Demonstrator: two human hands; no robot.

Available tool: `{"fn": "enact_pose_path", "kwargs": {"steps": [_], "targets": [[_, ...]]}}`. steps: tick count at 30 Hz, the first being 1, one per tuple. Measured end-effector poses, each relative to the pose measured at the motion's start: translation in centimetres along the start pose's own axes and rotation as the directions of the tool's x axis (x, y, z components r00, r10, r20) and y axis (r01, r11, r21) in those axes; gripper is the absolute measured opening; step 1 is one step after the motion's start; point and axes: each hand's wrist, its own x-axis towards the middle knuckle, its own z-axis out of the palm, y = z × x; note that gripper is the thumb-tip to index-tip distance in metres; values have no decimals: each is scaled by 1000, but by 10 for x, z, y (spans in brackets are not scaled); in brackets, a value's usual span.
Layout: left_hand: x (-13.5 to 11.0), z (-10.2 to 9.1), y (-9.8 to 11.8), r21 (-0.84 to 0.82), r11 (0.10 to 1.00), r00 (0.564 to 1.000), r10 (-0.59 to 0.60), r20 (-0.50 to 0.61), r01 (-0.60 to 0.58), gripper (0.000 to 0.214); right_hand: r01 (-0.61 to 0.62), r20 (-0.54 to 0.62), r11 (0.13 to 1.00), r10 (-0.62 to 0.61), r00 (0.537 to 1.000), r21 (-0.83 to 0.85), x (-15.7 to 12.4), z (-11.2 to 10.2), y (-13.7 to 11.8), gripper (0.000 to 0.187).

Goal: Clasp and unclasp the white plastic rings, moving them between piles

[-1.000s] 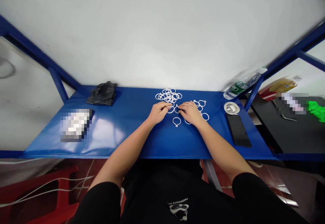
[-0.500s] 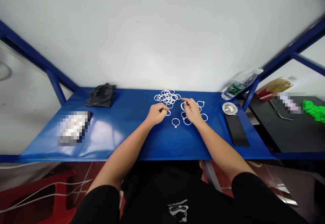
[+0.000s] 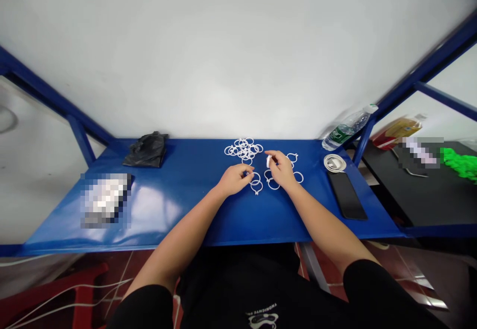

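Observation:
My left hand [image 3: 235, 180] is closed, thumb and fingertips pinched at the edge of a white plastic ring [image 3: 257, 175]. That ring overlaps another white ring [image 3: 261, 188] with a small tab, lying nearest the table's front edge. My right hand [image 3: 282, 169] is curled, with a white ring [image 3: 268, 161] seen edge-on at its fingertips. Around and partly beneath the right hand lie several more white rings [image 3: 299, 177], some hidden by it. Beyond both hands, a loose heap of white rings [image 3: 244, 148] rests near the wall.
On the blue table [image 3: 179, 219], a black plastic bag [image 3: 147, 150] and a blurred-out item [image 3: 106, 200] lie at left. At right are a water bottle [image 3: 345, 131], a coiled white cable [image 3: 334, 163] and a black phone [image 3: 347, 195]. A blue frame post [image 3: 82, 140] stands at left.
My left hand has moved slightly right and nearer me, bringing its ring over the front loose one. My right hand still holds a ring, its fingers now more curled. The view has tilted slightly.

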Motion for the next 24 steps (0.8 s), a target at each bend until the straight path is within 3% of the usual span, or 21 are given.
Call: {"fn": "enact_pose_path", "kwargs": {"steps": [3, 9, 15, 19, 24], "targets": [[-1, 0, 0, 123, 992, 999, 45, -7, -44, 24, 25, -15, 1000, -25, 1000, -18, 1, -2, -4, 29], [3, -9, -12, 317, 946, 990, -24, -139, 68, 30, -92, -47, 996, 93, 995, 18, -1, -1, -4, 20], [6, -6, -11, 507, 857, 994, -63, -85, 97, 33, -75, 68, 997, 73, 995, 24, -5, 0, -4, 20], [7, -5, -10, 516, 851, 995, -68, -80, 99, 17, -20, 102, 999, 24, 994, -47, -5, -1, -8, 18], [8, -9, -14, 461, 883, 994, -51, -92, 88, 22, 66, 60, 995, -62, 996, -72, -3, -1, -10, 18]]}}
